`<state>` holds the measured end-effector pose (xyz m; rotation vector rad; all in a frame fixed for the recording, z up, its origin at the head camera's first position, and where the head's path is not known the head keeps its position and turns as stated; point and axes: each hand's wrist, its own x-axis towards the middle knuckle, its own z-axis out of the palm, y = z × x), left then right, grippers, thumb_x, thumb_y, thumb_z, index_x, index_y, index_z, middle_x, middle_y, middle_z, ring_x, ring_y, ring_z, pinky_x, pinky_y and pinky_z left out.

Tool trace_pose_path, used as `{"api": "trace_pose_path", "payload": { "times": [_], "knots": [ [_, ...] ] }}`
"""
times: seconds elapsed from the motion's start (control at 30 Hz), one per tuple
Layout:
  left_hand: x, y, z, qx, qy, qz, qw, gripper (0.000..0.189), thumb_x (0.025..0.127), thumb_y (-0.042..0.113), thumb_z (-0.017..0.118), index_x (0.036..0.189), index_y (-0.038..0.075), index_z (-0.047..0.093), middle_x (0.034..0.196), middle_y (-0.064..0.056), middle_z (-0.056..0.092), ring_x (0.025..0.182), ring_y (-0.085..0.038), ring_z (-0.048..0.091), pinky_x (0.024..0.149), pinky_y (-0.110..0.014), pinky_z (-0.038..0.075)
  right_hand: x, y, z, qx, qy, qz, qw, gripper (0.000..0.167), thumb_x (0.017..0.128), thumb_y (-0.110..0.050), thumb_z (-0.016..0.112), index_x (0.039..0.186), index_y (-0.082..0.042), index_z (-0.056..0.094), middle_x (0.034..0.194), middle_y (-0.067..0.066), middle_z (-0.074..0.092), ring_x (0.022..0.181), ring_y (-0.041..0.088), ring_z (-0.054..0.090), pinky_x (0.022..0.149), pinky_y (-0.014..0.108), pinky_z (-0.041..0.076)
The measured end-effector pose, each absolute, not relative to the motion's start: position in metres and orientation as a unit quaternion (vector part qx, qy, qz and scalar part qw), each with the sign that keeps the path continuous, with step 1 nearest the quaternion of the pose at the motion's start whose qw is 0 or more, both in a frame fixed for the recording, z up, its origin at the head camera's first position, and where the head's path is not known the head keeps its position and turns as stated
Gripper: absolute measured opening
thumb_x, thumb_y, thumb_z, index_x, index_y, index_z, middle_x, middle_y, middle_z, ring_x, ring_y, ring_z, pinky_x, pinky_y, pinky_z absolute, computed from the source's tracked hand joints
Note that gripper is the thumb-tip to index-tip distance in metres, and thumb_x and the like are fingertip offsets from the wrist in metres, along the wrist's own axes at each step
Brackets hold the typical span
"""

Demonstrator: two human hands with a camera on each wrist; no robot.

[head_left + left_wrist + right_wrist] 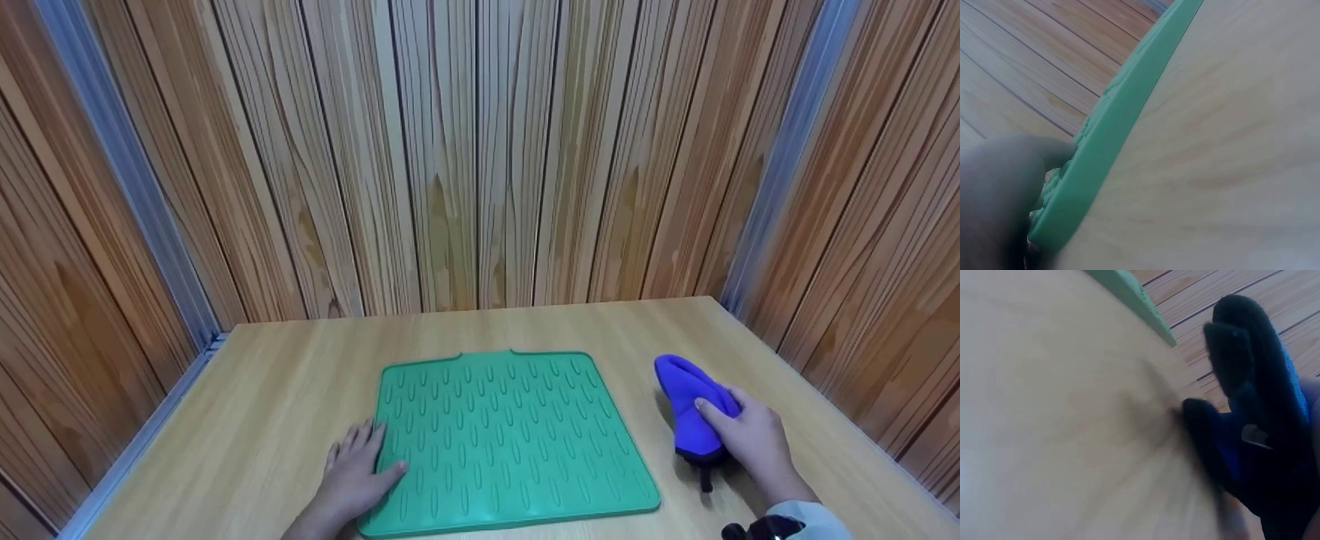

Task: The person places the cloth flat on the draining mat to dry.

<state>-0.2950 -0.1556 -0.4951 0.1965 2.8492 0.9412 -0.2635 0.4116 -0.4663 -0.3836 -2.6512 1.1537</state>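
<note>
A green mat (495, 439) with rows of raised oval ridges lies flat on the table. My left hand (356, 476) rests at its left edge, fingers spread and straight, the thumb over the ridged top. The left wrist view shows that thumb (1053, 151) against the mat's raised side. Right of the mat, my right hand (754, 435) grips a soft blue fabric item (694, 431) with black trim and a short black strap. Its dark, open-looking end and a small pale tag appear in the right wrist view; its exact kind is unclear.
The light wooden table (277, 390) ends at a plank-patterned back wall (480, 165). Similar panels close off both sides, with metal posts (795, 150) at the corners. A dark wrist device (772, 527) sits by the right sleeve.
</note>
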Motion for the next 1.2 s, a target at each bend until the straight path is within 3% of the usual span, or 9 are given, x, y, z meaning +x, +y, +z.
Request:
{"api": "trace_pose_path", "payload": {
  "times": [0.43,0.63,0.93,1.2],
  "knots": [
    [-0.29,-0.157,-0.497,0.073,0.944,0.316,0.058,0.086,0.096,0.052,0.062,0.157,0.002,0.03,0.165,-0.024,0.015,0.151,-0.05,0.002,0.115,-0.068,-0.005,-0.262,0.398,-0.445,-0.12,-0.894,0.414,0.127,0.089,0.093,-0.066,0.057,0.149,0.002,0.043,0.141,0.035,0.049,0.122,0.05,0.055,0.093,0.056,0.053],
    [-0.291,-0.155,-0.496,0.075,0.945,0.315,0.053,0.087,0.095,0.053,0.062,0.157,0.002,0.03,0.165,-0.024,0.016,0.151,-0.049,0.002,0.116,-0.068,-0.005,-0.264,0.389,-0.435,-0.104,-0.886,0.43,0.142,0.084,0.094,-0.062,0.059,0.149,-0.001,0.044,0.138,0.033,0.053,0.115,0.043,0.061,0.087,0.046,0.057],
    [-0.291,-0.156,-0.496,0.074,0.945,0.316,0.05,0.087,0.095,0.055,0.062,0.158,0.003,0.03,0.165,-0.023,0.016,0.151,-0.048,0.002,0.116,-0.067,-0.005,-0.268,0.371,-0.423,-0.093,-0.875,0.45,0.155,0.081,0.094,-0.062,0.06,0.148,-0.003,0.047,0.138,0.03,0.053,0.115,0.042,0.061,0.089,0.049,0.057],
    [-0.29,-0.155,-0.497,0.083,0.942,0.322,0.04,0.084,0.096,0.049,0.063,0.157,0.001,0.032,0.165,-0.026,0.017,0.151,-0.049,0.003,0.116,-0.067,-0.005,-0.274,0.357,-0.417,-0.079,-0.872,0.44,0.201,0.061,0.096,-0.055,0.063,0.133,-0.006,0.063,0.125,0.025,0.063,0.099,0.033,0.063,0.07,0.032,0.054]
  ]
}}
